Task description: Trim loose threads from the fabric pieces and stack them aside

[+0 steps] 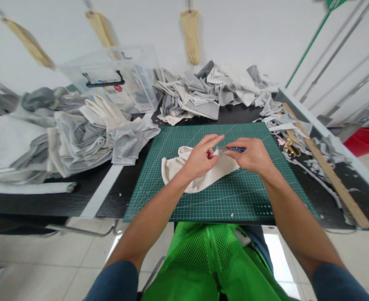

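cloth at mid-mat, long axis across the mat's width. left hand nearer, over it, thumb and fingers seemingly pinching a fold; right hand, toward mat's right, grips tool, tip pointing left at the pinch.

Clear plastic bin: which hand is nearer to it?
Left. The left hand, over the white cloth, is in front and right of the bin; the right hand, holding the blue tool, is farther right.
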### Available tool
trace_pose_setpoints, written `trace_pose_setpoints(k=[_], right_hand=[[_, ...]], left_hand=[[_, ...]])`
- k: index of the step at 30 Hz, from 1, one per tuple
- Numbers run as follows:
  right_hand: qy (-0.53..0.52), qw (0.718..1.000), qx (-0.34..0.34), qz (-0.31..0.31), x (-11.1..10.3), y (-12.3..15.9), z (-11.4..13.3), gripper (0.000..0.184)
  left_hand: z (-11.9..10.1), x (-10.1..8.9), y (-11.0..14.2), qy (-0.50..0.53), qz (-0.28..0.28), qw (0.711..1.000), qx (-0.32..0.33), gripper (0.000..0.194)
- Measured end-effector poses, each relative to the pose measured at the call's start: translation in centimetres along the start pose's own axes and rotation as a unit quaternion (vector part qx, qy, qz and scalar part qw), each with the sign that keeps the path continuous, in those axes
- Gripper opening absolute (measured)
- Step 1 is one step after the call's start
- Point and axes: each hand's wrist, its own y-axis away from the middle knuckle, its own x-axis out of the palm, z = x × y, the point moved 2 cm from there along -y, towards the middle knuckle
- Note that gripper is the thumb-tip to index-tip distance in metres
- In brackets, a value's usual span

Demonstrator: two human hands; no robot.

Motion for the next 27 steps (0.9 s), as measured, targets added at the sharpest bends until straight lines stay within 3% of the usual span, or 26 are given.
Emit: trace_pose_setpoints(k=[17,27], right_hand=[[0.008,1.0,-0.01,0.028,0.6,0.02,0.05,0.012],[-0.002,1.0,0.02,0.01,0.72,-0.08,-0.27,0.012]], left_hand=[[-0.23,0.07,0.03,-0.008,0.013,1.0,0.006,0.065],[-0.07,-0.05,0.03,-0.003,0.016,1.0,-0.01,0.072]])
